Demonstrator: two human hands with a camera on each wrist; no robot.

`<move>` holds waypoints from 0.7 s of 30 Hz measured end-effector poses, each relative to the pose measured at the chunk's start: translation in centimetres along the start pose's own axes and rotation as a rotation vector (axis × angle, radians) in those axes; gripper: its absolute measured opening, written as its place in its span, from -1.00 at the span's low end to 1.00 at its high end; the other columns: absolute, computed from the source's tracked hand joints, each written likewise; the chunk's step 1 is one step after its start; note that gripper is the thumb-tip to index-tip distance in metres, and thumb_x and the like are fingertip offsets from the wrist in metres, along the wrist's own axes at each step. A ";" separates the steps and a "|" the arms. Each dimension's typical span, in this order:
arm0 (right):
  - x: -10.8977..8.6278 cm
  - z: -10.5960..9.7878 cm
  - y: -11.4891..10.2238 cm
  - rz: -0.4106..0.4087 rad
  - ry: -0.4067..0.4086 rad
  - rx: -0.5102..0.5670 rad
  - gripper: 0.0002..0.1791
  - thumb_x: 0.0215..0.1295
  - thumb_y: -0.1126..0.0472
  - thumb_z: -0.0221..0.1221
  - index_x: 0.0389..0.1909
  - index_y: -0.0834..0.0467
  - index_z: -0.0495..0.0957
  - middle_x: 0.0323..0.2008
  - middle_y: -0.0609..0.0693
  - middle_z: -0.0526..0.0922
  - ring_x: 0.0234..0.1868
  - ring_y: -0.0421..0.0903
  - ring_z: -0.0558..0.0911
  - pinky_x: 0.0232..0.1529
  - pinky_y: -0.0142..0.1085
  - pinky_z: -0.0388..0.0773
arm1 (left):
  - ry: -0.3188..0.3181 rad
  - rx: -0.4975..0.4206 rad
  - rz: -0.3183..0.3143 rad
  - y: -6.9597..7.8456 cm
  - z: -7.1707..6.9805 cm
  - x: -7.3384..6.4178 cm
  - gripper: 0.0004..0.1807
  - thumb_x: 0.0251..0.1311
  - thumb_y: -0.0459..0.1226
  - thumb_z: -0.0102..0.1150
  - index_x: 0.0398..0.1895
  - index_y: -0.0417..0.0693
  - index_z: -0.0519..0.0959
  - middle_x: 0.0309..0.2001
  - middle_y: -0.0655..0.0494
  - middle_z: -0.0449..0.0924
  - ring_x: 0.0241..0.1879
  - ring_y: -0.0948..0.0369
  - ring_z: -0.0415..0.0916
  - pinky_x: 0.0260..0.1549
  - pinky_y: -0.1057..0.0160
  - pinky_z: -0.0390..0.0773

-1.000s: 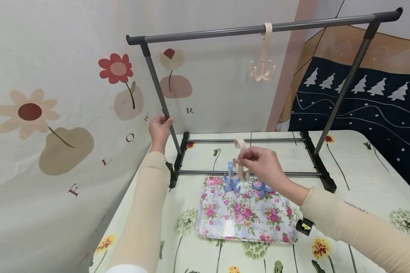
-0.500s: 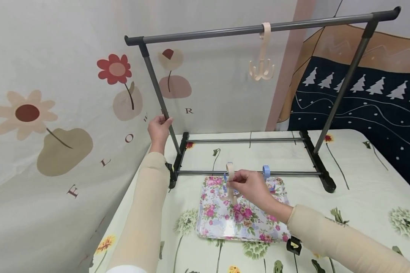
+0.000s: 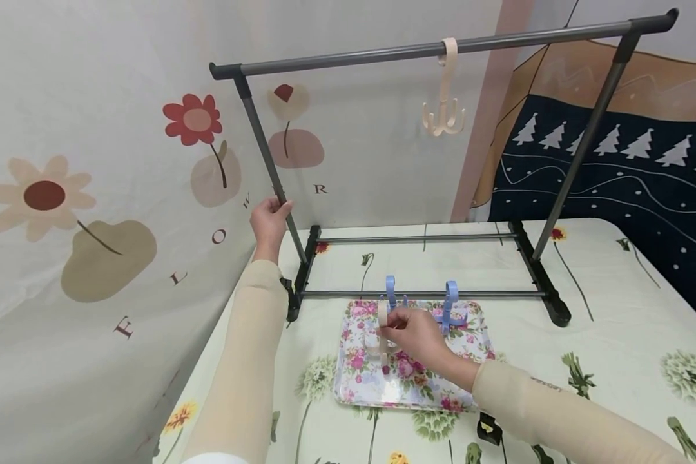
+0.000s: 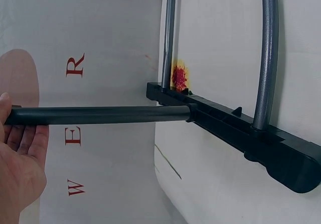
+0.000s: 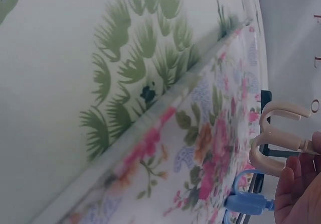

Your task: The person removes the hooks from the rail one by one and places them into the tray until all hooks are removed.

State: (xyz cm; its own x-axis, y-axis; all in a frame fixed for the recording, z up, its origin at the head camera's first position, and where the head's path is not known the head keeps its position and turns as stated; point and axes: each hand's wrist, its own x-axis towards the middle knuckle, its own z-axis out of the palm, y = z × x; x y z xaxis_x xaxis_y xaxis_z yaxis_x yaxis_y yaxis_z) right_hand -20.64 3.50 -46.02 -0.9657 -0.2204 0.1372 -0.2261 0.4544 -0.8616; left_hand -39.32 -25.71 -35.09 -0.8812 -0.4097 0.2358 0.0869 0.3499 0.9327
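Note:
My left hand (image 3: pixel 269 225) grips the left post (image 3: pixel 263 138) of a grey metal rack; the left wrist view shows its fingers (image 4: pixel 37 143) under the post. In my right hand (image 3: pixel 420 335), thumb and fingers pinch a beige multi-prong hanging hook (image 3: pixel 382 351) by its stem. It is above a floral tray (image 3: pixel 371 390), and its prongs (image 5: pixel 281 136) show in the right wrist view. Two blue hooks (image 3: pixel 451 303) of similar shape are at the tray's far edge by the rack's lower front bar. The left one is partly hidden behind my right hand.
Another beige hook (image 3: pixel 444 84) hangs from the rack's top bar (image 3: pixel 342 59), right of its middle. Black feet (image 3: pixel 548 293) carry the rack on a flower-print cloth (image 3: pixel 620 341). A printed curtain (image 3: pixel 122 96) stands behind and to the left.
My right hand has brought the beige hook down and to the left, from near the lower bars to above the tray. The blue hooks show more fully. My left hand stays on the post.

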 end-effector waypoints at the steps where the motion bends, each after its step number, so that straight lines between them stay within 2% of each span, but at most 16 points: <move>1: -0.1 0.1 0.1 -0.005 -0.004 -0.005 -0.88 0.17 0.19 0.41 -0.45 0.00 0.64 -0.48 -0.21 0.66 -0.47 -0.22 0.60 -0.48 -0.30 0.53 | -0.001 -0.002 -0.002 0.0 0.0 0.0 -0.73 0.33 -0.17 0.25 -0.07 -0.20 0.61 -0.09 -0.04 0.64 -0.03 0.07 0.51 0.05 0.07 0.42; 7: -0.4 0.7 0.7 -0.042 -0.029 -0.045 -0.89 0.18 0.20 0.41 -0.44 -0.01 0.65 -0.48 -0.22 0.66 -0.47 -0.26 0.61 -0.48 -0.34 0.53 | -0.002 -0.012 -0.013 -0.1 0.0 0.0 -0.73 0.33 -0.17 0.26 -0.07 -0.18 0.62 -0.11 -0.02 0.64 -0.04 0.09 0.50 0.05 0.08 0.41; 12: -0.6 0.9 1.1 -0.083 -0.053 -0.033 -0.90 0.15 0.24 0.41 -0.40 0.03 0.66 -0.46 -0.20 0.68 -0.44 -0.28 0.63 -0.42 -0.38 0.58 | 0.001 -0.020 -0.004 -0.1 0.1 0.0 -0.74 0.33 -0.18 0.26 -0.08 -0.19 0.62 -0.12 -0.04 0.65 -0.05 0.08 0.51 0.03 0.07 0.42; 21: -1.0 0.0 0.6 -0.054 -0.082 -0.075 -0.79 0.14 0.13 0.43 -0.20 0.02 0.68 -0.28 -0.19 0.70 -0.22 -0.19 0.65 -0.19 -0.26 0.60 | 0.006 -0.005 0.007 -0.1 0.0 0.0 -0.70 0.32 -0.16 0.28 -0.07 -0.21 0.63 -0.11 -0.05 0.64 -0.05 0.08 0.51 0.04 0.07 0.42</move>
State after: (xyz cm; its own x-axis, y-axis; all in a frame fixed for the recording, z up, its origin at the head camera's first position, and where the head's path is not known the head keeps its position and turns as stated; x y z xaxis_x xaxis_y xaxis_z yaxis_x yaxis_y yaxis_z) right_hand -19.83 3.98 -46.63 -0.9389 -0.3145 0.1396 -0.2895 0.5026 -0.8146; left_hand -39.34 -25.77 -35.22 -0.8776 -0.4126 0.2442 0.0956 0.3485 0.9324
